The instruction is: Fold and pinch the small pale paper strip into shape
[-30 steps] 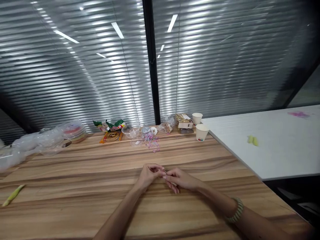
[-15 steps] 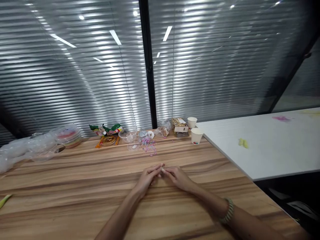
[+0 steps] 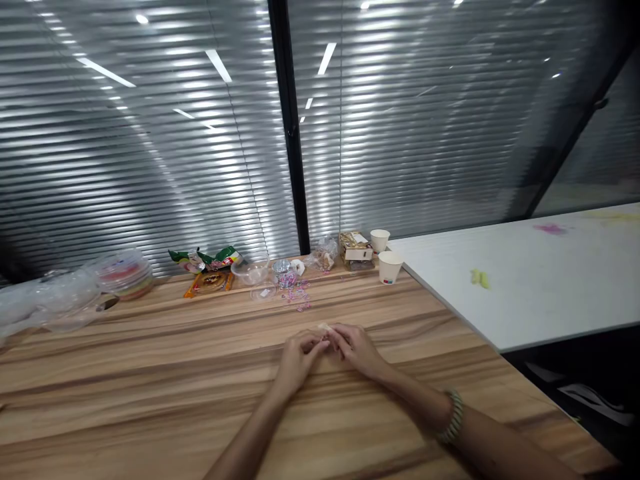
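Note:
My left hand (image 3: pixel 294 360) and my right hand (image 3: pixel 361 353) meet over the middle of the wooden table (image 3: pixel 210 393). Fingers and thumbs are bent into a pinch on both sides, with the fingertips almost touching. A small pale, thin piece (image 3: pixel 324 327) shows between them; its kind is too small to tell. A trace of pink appears by the left thumb, but I cannot make it out. On my right wrist is a braided green bracelet (image 3: pixel 453 417). Beyond the hands lies a scatter of tiny pink and purple pieces (image 3: pixel 302 297).
Along the back stand clear plastic bowls (image 3: pixel 250 272), snack packets (image 3: pixel 210 283), a gold box (image 3: pixel 356 248) and paper cups (image 3: pixel 389 268). Stacked lidded tubs (image 3: pixel 125 275) and bubble wrap (image 3: pixel 65 300) are at left. A white table (image 3: pixel 540 280) with yellow lumps (image 3: pixel 480 278) adjoins on the right.
The view has shifted slightly. My fingers have shifted around the small pale piece, which now shows above the fingertips; the left thumb points more toward the right hand.

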`<state>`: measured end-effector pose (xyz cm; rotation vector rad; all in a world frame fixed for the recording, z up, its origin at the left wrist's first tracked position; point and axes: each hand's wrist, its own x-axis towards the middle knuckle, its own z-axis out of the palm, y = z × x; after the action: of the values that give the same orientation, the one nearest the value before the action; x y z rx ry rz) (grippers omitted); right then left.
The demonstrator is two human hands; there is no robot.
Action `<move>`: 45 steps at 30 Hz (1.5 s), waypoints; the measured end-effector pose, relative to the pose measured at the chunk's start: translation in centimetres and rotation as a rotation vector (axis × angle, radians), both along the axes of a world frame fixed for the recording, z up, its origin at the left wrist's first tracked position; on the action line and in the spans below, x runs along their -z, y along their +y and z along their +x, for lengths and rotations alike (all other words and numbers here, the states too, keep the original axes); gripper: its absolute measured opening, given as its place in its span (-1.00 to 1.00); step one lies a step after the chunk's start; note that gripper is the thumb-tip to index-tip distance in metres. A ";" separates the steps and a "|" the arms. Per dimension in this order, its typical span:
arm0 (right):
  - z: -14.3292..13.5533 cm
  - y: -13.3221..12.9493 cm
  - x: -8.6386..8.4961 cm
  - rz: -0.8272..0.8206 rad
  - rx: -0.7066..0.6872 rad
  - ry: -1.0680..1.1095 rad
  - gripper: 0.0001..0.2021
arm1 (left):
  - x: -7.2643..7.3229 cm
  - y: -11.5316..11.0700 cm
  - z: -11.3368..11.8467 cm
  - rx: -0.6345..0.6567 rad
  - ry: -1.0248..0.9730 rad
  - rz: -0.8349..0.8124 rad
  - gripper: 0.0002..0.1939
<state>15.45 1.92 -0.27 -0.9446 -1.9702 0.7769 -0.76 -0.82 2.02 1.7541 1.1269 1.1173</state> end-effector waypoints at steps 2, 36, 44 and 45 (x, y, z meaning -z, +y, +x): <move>0.0 0.2 0.1 -0.024 0.001 0.004 -0.58 | -0.1 -0.3 0.0 -0.026 0.049 0.122 -0.81; 1.2 -0.7 0.5 0.396 -0.169 -0.363 -0.76 | 1.5 0.0 0.8 -0.087 -0.346 -0.498 -0.61; -0.9 -2.8 -0.3 0.195 -0.194 -0.185 -0.71 | 1.7 1.2 -1.1 -0.148 -0.552 -0.371 -0.56; -0.9 -2.7 -0.4 0.165 -0.168 -0.166 -0.71 | 1.7 1.1 -1.1 -0.114 -0.520 -0.333 -0.55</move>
<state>14.57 -0.77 0.10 -0.7745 -2.2427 0.6323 -1.81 0.26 0.27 1.0708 1.0197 1.2732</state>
